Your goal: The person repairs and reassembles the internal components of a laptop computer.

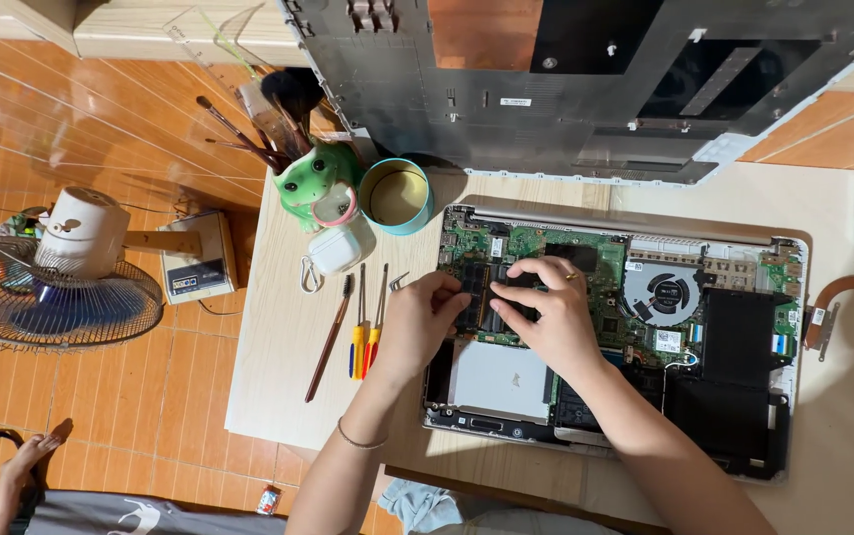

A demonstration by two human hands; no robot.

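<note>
A person's two bare hands work over an opened laptop [744,396] lying bottom-up on a pale wooden table [278,347], its green circuit board [605,260] exposed. The left hand [425,319] and the right hand [551,315] meet at a dark memory module [494,297] seated in the board's left half, directly under the fingertips of both and about equally near each; its long axis appears to run across the board, left to right. Both hands have fingers curled and pressed on the module's edges, though whether either truly pinches it cannot be told. Left of the laptop lie two screwdrivers [365,342] and a thin brush [330,342]. Farther off stand a teal tin [396,196], a green frog-shaped holder [310,178] and the detached laptop cover [585,89]. On the floor stands a fan [50,287].
</note>
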